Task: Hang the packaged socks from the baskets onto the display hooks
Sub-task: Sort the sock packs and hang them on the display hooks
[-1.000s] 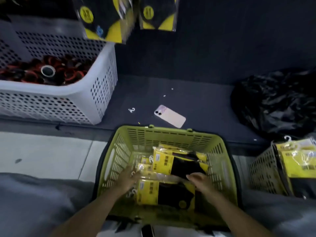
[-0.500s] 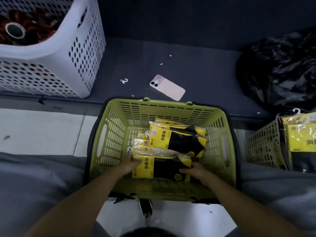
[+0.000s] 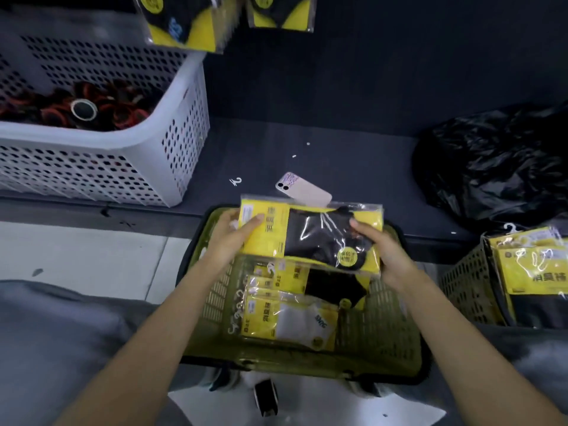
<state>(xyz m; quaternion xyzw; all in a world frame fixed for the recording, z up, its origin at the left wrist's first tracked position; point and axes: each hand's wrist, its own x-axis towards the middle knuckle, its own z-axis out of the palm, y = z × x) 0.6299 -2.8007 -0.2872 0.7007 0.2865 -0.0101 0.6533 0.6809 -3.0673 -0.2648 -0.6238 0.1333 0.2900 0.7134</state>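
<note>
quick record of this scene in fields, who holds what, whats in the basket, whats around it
held item: black sock pack, above the green basket
left hand: grips the pack's yellow label end
right hand: grips the pack's other end
in basket: more packs, white sock pack nearest the person
top of view: hung packs
dark ledge: phone, white basket, black bag
right side: second basket holding packs

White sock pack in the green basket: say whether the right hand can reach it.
Probably not yet: the right hand grips the black sock pack. The white sock pack itself lies uncovered, close below.
</note>
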